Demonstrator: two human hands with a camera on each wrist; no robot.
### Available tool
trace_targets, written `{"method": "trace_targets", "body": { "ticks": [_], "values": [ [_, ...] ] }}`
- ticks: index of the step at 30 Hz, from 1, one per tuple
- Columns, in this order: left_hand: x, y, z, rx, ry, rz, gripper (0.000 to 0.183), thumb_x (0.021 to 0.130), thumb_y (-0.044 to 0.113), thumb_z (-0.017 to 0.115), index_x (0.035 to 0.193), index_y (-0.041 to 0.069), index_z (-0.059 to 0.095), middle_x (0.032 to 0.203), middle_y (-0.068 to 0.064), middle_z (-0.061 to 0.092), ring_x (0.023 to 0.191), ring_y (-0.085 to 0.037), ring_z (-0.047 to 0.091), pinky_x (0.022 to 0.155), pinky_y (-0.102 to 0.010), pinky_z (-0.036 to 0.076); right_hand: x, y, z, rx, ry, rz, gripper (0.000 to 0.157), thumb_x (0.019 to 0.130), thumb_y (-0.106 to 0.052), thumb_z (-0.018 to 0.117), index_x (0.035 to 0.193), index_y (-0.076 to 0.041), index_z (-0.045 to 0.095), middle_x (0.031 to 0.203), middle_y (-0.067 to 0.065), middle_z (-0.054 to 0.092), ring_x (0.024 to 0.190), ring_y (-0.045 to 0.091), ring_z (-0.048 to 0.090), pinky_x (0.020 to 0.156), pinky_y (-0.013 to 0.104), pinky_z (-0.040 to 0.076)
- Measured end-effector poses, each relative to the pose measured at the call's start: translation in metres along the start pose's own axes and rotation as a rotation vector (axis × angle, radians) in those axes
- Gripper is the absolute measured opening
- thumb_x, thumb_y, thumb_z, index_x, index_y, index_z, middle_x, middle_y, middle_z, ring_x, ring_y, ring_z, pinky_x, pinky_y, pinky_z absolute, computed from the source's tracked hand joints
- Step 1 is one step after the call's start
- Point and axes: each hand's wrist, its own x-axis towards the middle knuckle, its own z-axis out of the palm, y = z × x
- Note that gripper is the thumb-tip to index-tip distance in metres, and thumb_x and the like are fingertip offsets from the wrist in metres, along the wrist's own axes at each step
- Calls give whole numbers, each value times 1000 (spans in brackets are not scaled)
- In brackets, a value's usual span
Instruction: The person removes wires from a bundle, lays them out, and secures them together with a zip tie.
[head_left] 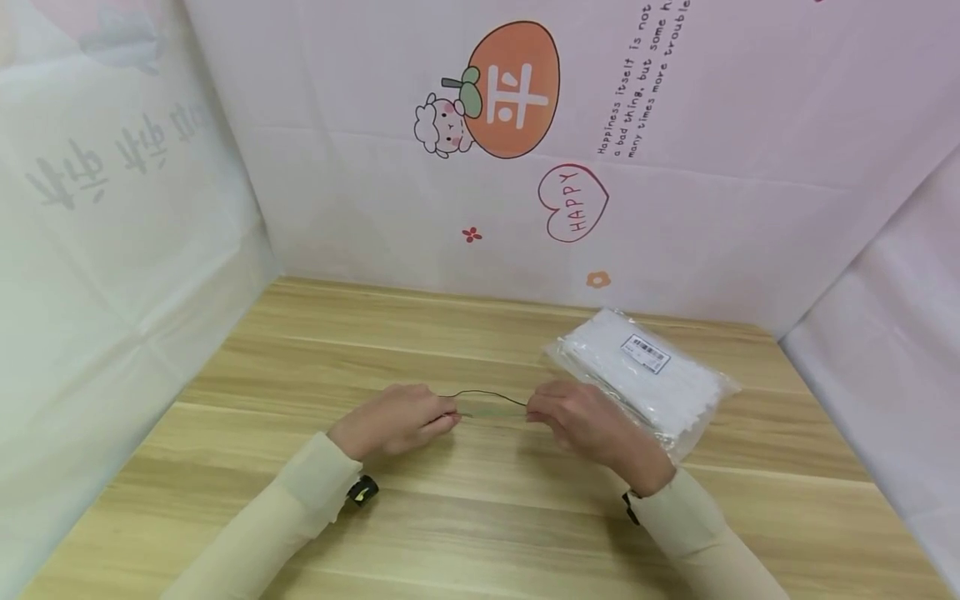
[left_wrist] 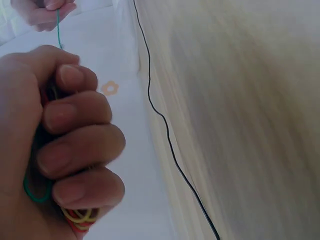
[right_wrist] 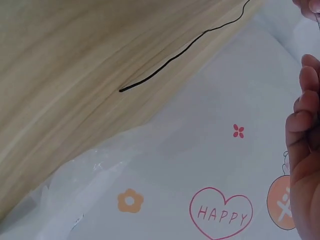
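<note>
We see both forearms, in cream fabric sleeves, angle inward over the pale wood-grain table, the two hands facing each other just apart. Our left hand is a fist, fingers curled round a bundle of thin green, yellow and red cords; our right hand pinches a thin green strand running across from that fist. A thin black cord arches between them, near the clear plastic bag of white contents.
</note>
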Motion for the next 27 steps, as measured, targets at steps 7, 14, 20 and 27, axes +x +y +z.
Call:
{"method": "trace_targets", "body": {
  "ticks": [7,14,20,27],
  "values": [
    [-13,-7,-7,-38,9,-16,31,114,24,43,85,21,55,67,12,33,59,-2,32,60,-24,34,-11,8,-5,-70,-27,94,25,85,5,80,78,-11,62,70,-6,59,67,4,53,62,22,51],
    [-23,-15,-9,27,-38,-58,30,115,29,43,101,16,67,68,13,38,61,-2,40,71,-31,48,-28,17,-12,-56,-101,238,27,89,-1,80,76,-14,60,69,-9,56,68,1,45,64,22,47],
    [-29,-22,-7,-7,-47,-73,34,116,34,40,105,19,68,68,14,37,62,-2,40,73,-30,47,-38,20,-14,-59,-125,272,28,90,-1,79,76,-14,58,69,-8,56,67,1,41,63,21,43],
    [-41,-29,-7,16,-18,-61,43,116,35,36,131,10,68,105,0,74,97,-16,69,96,-45,57,-41,22,-19,-24,-149,280,30,91,1,77,76,-16,58,70,-6,58,69,0,43,65,22,43]
  ]
}}
